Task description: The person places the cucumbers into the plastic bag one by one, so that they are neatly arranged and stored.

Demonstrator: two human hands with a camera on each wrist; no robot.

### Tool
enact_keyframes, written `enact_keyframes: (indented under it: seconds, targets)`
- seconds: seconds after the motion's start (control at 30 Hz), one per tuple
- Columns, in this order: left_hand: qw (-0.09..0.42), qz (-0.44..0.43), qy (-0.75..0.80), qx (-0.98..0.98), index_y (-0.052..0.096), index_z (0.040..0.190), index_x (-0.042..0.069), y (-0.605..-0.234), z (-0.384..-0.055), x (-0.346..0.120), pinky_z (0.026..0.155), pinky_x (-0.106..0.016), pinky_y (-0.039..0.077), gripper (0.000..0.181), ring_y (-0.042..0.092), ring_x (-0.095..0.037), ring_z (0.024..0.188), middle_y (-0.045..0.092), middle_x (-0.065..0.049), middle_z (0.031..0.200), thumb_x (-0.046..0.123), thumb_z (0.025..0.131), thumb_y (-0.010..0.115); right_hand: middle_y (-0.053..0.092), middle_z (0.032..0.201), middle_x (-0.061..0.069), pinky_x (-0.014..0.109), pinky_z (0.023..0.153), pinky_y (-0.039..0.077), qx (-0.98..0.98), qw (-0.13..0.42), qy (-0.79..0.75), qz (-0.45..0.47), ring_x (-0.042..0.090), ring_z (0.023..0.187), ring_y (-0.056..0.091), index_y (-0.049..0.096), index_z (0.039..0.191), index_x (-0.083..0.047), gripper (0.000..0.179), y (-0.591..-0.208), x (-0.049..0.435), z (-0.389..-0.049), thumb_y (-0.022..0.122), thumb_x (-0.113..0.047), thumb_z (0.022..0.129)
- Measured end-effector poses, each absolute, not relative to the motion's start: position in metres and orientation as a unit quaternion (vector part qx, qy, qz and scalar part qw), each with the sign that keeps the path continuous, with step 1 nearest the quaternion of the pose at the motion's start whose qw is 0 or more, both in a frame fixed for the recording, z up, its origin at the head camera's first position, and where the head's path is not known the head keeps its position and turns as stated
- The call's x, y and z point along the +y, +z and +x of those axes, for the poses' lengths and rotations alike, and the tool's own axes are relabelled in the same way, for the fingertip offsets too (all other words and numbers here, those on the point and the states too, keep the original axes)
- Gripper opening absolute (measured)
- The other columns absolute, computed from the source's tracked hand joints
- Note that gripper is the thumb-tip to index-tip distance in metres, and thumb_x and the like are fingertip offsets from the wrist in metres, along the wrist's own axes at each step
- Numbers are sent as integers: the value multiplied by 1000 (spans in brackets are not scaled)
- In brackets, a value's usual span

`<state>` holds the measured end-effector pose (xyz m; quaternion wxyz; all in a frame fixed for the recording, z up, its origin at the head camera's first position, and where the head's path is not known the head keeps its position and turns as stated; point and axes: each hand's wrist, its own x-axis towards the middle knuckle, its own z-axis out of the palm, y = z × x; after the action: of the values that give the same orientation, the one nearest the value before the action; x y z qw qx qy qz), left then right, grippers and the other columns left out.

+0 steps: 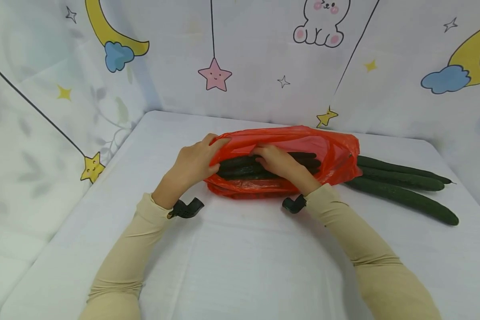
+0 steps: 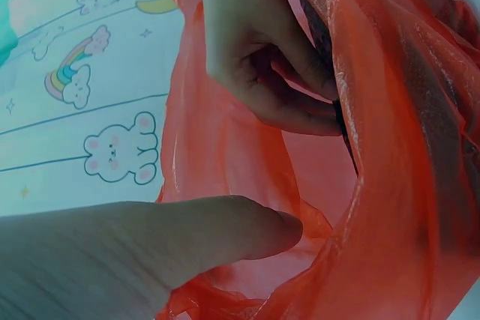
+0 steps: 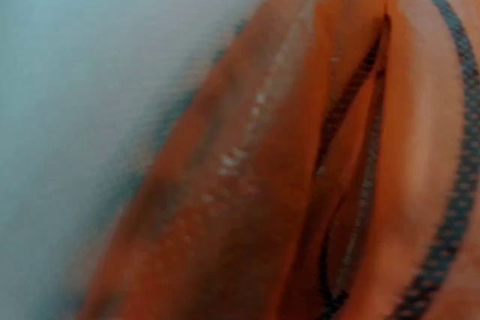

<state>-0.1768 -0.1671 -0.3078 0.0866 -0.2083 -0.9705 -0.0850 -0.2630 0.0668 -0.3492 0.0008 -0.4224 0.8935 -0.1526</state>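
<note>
A red plastic bag (image 1: pixel 342 153) lies on its side across the table, its long opening facing me. Several dark green cucumbers (image 1: pixel 242 171) lie lengthwise inside it. At the bag's left end, my left hand (image 1: pixel 194 162) holds the rim, fingers over the upper edge and thumb near the cucumber ends. The left thumb (image 2: pixel 225 234) shows against the red film in the left wrist view. My right hand (image 1: pixel 278 161) reaches into the opening with curled fingers, its fingertips on a cucumber. Blurred bag film with dark patterned bands fills much of the right wrist view; no hand shows there.
Three long cucumbers (image 1: pixel 408 198) lie on the white-covered table (image 1: pixel 248 258) at the right, their left ends reaching the bag. A white cloth backdrop (image 1: pixel 256 40) with printed stars and moons stands behind the table and along its left.
</note>
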Motion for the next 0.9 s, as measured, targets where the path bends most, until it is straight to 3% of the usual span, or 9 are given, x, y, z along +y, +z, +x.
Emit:
enact_keyframes:
  seconds: [0.9]
  targets:
    - [100,-211,-76,-969,47,143,11,-310,-176,-168,49,-31,49,62,61,-26,72,52,-15,134,19,87,73,56,130,22,46,104,42,910,43,-188,-367,34,123,52,58,127,6,35,-353,77,-243,61,-4,93]
